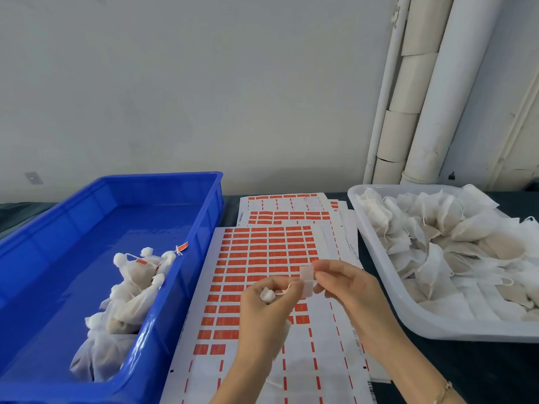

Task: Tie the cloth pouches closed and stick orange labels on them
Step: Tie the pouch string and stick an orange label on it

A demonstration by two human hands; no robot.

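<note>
above the middle of a dark table (481, 368), the left hand (262, 313) grips a small white cloth pouch (267, 295), fingers curled round it, its string (287, 288) running right. the right hand (347, 290) pinches a label (307, 279), pale side showing, just beside the string's end. sheets of orange labels (262, 258) lie beneath. a blue crate (180, 287) at the left edge holds tied, labelled pouches (131, 287); a white tray (393, 293) at the right edge holds loose pouches (452, 243)

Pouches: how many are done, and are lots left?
A small heap of tied, labelled pouches sits in the blue bin. The left hand holds one pouch while the right hand pinches a label at its string. The white tray holds a big pile.
</note>
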